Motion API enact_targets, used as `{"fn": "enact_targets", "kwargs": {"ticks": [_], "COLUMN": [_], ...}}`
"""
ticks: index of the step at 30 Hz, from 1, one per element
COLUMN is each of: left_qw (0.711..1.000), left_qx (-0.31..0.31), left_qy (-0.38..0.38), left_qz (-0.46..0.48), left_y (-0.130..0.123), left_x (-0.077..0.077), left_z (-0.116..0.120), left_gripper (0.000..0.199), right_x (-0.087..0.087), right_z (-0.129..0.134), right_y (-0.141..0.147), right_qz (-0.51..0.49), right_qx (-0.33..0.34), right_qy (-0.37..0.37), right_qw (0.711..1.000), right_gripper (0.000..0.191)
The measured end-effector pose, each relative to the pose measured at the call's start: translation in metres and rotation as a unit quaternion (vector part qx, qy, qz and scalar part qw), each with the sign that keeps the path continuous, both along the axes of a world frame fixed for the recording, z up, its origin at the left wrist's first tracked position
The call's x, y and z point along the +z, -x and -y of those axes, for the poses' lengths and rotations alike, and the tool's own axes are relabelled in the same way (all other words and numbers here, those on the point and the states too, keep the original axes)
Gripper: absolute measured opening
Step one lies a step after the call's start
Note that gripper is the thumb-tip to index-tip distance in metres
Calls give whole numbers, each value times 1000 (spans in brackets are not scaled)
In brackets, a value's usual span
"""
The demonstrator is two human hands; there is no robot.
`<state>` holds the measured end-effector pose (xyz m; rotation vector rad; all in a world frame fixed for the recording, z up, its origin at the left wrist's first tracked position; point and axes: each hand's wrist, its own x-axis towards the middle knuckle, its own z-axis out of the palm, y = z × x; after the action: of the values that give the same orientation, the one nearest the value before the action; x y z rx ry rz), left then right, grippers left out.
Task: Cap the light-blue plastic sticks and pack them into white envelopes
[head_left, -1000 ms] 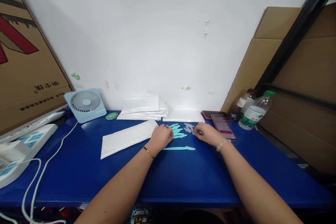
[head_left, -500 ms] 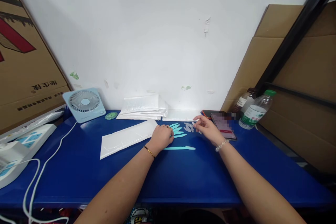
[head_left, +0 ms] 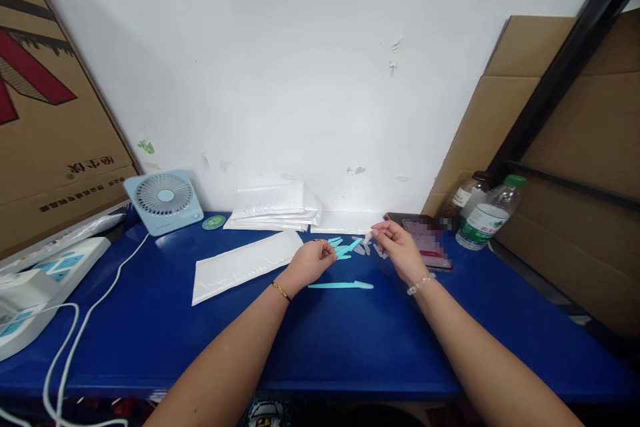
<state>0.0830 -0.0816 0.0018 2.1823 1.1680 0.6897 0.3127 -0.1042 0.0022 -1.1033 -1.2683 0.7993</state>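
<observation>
My left hand point(head_left: 311, 263) pinches a turquoise eyebrow razor point(head_left: 355, 245), its blade end pointing up and right. Between the thumb and fingers of my right hand point(head_left: 399, 246) is a small translucent blade cap point(head_left: 368, 237), close to the tip of that razor. Under and behind my left hand lie several more turquoise razors, partly hidden by it. Loose translucent caps point(head_left: 379, 251) are scattered between my hands. One single turquoise razor point(head_left: 341, 285) lies apart, nearer to me, on the blue table point(head_left: 360, 340).
A white padded envelope point(head_left: 240, 269) lies left of my hands, with a stack of envelopes point(head_left: 267, 207) by the wall. At left stand a blue fan point(head_left: 165, 200) and a power strip point(head_left: 75, 267) with cables. A phone point(head_left: 429, 250) and bottles point(head_left: 486, 217) are at right.
My left hand has lifted a razor off the pile, and its tip now points toward my right hand. My right hand has raised a cap from among the loose ones.
</observation>
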Motion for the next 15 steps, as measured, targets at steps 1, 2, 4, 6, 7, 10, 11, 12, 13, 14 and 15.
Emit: {"fn": "enact_targets", "kwargs": {"ticks": [1,2,4,6,7,10,11,12,13,14,15], "left_qw": [1000,1000,999,999,999,998,998,998,998,997,997], "left_qx": [-1,-2,-5,-7,-10,-20,-23,-25,-27,-30,-34], "left_qy": [11,20,31,37,39,43,45,47,50,56,63], "left_qz": [8,13,18,22,25,34,36,38,40,41,43], "left_y": [0,-1,-1,-1,-1,-1,-1,-1,-1,-1,-1], "left_x": [0,0,0,-1,-2,-3,-2,-2,-1,0,1], "left_z": [0,0,0,-1,-1,-1,-1,-1,-1,0,1], "left_gripper": [22,23,24,25,25,26,26,26,26,26,26], "right_x": [1,2,3,4,4,4,3,3,2,2,2], "right_z": [1,2,4,5,6,7,7,8,8,7,7], "right_y": [1,2,4,6,7,11,13,14,15,15,14], "right_qz": [8,15,26,36,42,64,71,76,80,84,89], "right_qx": [-5,-6,-5,-2,-1,16,29,44,60,75,88], "right_qy": [-11,-19,-25,-23,-23,-19,-16,-13,-11,-9,-7], "right_qw": [1000,1000,999,999,999,998,997,996,995,994,992], "right_gripper": [32,31,29,28,28,28,28,28,27,27,26]}}
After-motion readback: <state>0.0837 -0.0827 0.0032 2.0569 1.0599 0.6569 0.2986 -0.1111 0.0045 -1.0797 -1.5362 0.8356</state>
